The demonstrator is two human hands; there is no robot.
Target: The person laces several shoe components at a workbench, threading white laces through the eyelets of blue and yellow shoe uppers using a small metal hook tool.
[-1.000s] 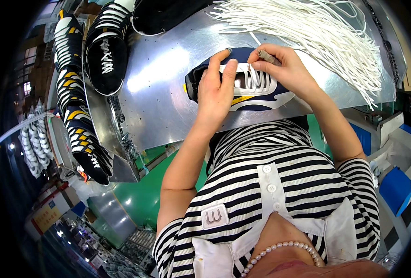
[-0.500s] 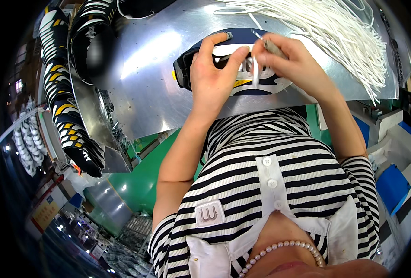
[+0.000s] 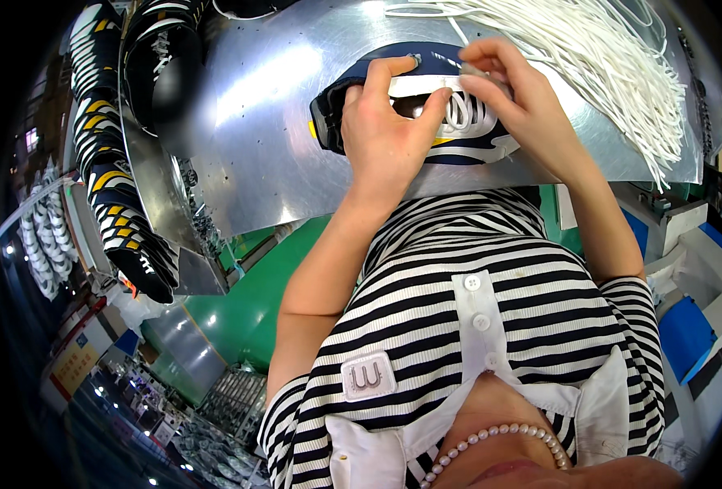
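Note:
A navy and white shoe upper (image 3: pixel 479 152) with yellow accents lies on its side on the metal worktop. My left hand (image 3: pixel 381 126) grips it, thumb at the eyelet opening and index finger stretched to the far edge. White shoelace (image 3: pixel 458 112) forms loops across the eyelet area, beside that thumb. Over the upper's right part, my right hand (image 3: pixel 532 102) is closed round a small tool whose thin metal tip (image 3: pixel 445 59) is blurred and points left. Fingers hide most of its handle, so its exact kind cannot be told.
A large bundle of white laces (image 3: pixel 589 73) spreads over the far right of the metal worktop (image 3: pixel 255 155). Nested shoe uppers (image 3: pixel 108 163) form a long row at left, beside a dark, blurred upper (image 3: pixel 173 90). A blue panel (image 3: pixel 686 338) stands at lower right.
My right hand has moved up, away from the eyelets. The lace end that hung below it now shows as loops at the eyelets. My left hand and the upper shifted slightly right.

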